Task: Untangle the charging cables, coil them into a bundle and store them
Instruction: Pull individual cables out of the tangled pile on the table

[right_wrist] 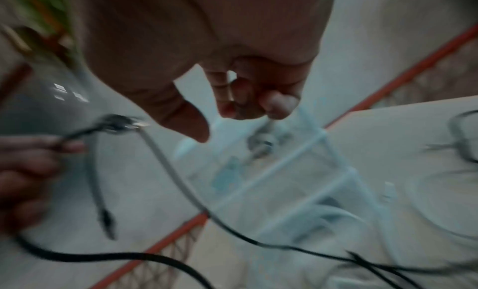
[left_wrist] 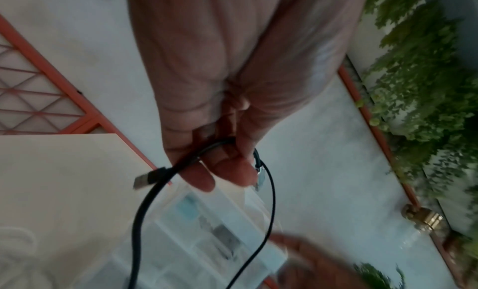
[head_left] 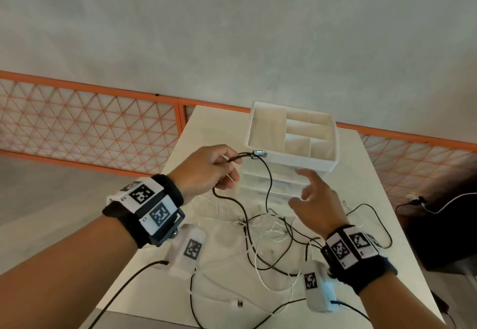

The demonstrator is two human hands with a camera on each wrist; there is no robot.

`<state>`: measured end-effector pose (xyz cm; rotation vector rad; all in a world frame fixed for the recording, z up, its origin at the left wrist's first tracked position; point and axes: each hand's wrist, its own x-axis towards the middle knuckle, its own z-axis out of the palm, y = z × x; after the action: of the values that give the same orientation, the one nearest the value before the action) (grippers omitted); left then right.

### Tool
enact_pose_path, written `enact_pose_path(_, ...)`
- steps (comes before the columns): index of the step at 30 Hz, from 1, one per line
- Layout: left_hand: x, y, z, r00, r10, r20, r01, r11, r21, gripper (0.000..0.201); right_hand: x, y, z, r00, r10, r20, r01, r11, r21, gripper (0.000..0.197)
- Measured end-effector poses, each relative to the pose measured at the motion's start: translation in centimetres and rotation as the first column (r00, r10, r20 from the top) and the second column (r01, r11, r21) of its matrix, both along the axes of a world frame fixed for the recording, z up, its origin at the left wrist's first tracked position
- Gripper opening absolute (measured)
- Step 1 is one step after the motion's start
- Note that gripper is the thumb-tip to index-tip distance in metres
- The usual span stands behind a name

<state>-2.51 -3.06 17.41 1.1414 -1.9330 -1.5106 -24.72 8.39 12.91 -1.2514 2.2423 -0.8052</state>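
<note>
My left hand (head_left: 227, 171) is raised over the white table (head_left: 214, 127) and grips a black cable just behind its metal plugs (head_left: 257, 153). The left wrist view shows the black cable (left_wrist: 155, 191) looping out of my left hand (left_wrist: 225, 160), with a USB plug (left_wrist: 143, 180) and a thinner strand (left_wrist: 270, 201). The cable hangs down into a tangle of black and white cables (head_left: 271, 225) on the table. My right hand (head_left: 312, 199) hovers above the tangle with loosely bent fingers and holds nothing. The right wrist view is blurred, with nothing between the fingers (right_wrist: 276, 103).
A white divided organizer tray (head_left: 333, 158) stands on clear plastic drawers (head_left: 260, 184) at the table's far side. A white plug (head_left: 238, 303) lies near the front edge. A dark object (head_left: 438, 225) sits right of the table. An orange lattice fence (head_left: 90, 127) runs behind.
</note>
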Motion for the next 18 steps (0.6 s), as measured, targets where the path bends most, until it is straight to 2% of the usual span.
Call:
enact_pose_path(2,-1.2,0.7,-0.1,0.998,-0.053,0.043,0.056,0.997,-0.055,0.018,2.0,-1.1,1.7,0.995,0.101,0.015,-0.099,0.989,-0.114,0.047)
enact_pose_path(3,-1.8,1.0,0.0,0.995,-0.072,0.064,0.078,0.993,-0.090,0.017,2.9,-1.7,2.0,0.992,0.129,0.009,-0.127,0.983,-0.133,0.036)
enact_pose_path(5,-2.4,1.3,0.2,0.995,-0.064,0.077,0.074,0.987,-0.141,0.016,3.5,-2.6,1.8,0.993,0.120,0.005,-0.117,0.980,-0.162,0.016)
enact_pose_path(6,-2.3,1.2,0.4,0.997,-0.042,0.069,0.052,0.987,-0.151,0.017,3.1,-2.8,1.4,0.996,0.088,0.010,-0.085,0.981,-0.172,0.013)
enact_pose_path(9,-0.5,0.4,0.8,0.996,0.060,0.063,-0.051,0.988,-0.144,0.019,0.7,-2.0,0.0,0.991,-0.102,0.092,0.114,0.983,-0.145,0.025)
enact_pose_path(12,1.7,-0.6,1.3,0.980,0.183,-0.077,-0.184,0.983,-0.008,0.020,-1.5,-0.2,-2.2,0.968,-0.248,0.028,0.248,0.969,0.022,0.025)
enact_pose_path(13,2.1,-0.7,1.6,0.965,0.204,-0.163,-0.198,0.979,0.052,0.021,-1.6,0.2,-2.6,0.966,-0.259,-0.002,0.258,0.962,0.091,0.026)
enact_pose_path(15,2.3,-0.6,2.3,0.919,0.205,-0.336,-0.161,0.975,0.154,0.022,-0.4,0.8,-2.5,0.972,-0.234,-0.016,0.234,0.961,0.145,0.056)
enact_pose_path(17,1.6,0.0,3.0,0.884,0.154,-0.442,-0.064,0.975,0.211,0.018,1.7,0.7,-1.4,0.989,-0.147,0.027,0.147,0.989,-0.007,0.079)
enact_pose_path(18,1.0,0.5,3.3,0.875,0.118,-0.470,-0.008,0.973,0.230,0.014,2.9,0.5,-0.8,0.997,-0.056,0.052,0.061,0.993,-0.102,0.081)
